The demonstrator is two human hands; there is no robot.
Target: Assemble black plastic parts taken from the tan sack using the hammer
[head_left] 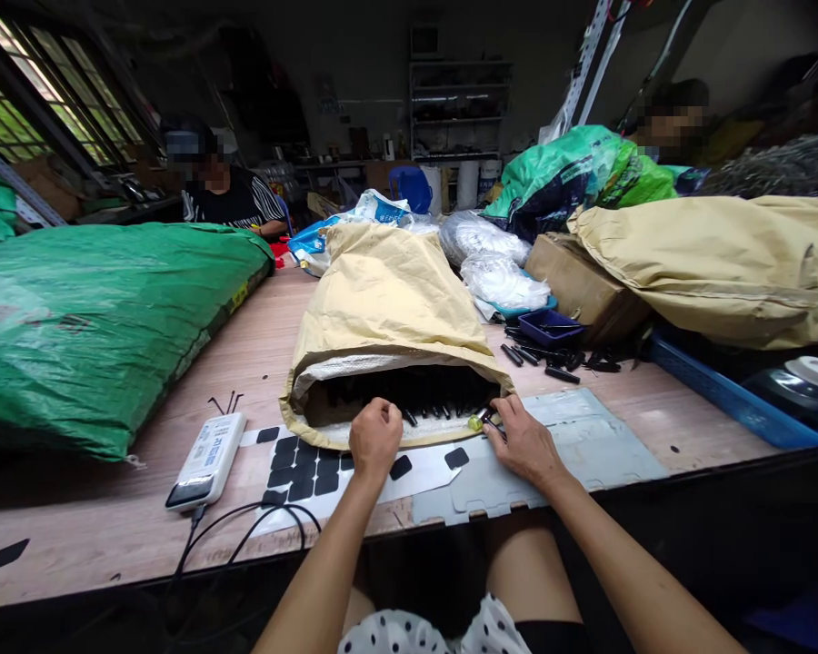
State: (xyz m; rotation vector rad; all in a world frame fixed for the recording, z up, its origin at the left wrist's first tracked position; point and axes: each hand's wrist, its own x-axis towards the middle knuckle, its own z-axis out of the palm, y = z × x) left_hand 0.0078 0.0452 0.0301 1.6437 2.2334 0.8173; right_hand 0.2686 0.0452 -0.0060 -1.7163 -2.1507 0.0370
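Observation:
A tan sack [388, 295] lies on the table with its mouth facing me, and several dark pieces [431, 411] show inside. At the left part of the opening is my left hand [374, 438], its fingers curled together; whatever they grip is hidden. My right hand [522, 442] is at the opening's right edge, fingers closed on a small black piece [494, 422]. A small yellow-green item [475, 422] touches those fingertips. Under the sack's mouth lies a white sheet with black rounded squares [304, 468], beside a grey flat board [573, 445].
A large green sack [109, 318] fills the left. A white device [206, 459] with a black cable sits nearer. To the right are loose black pieces [563, 374], a purple tray [551, 327], a cardboard box [586, 282] and a blue tray [723, 386]. Two people sit beyond.

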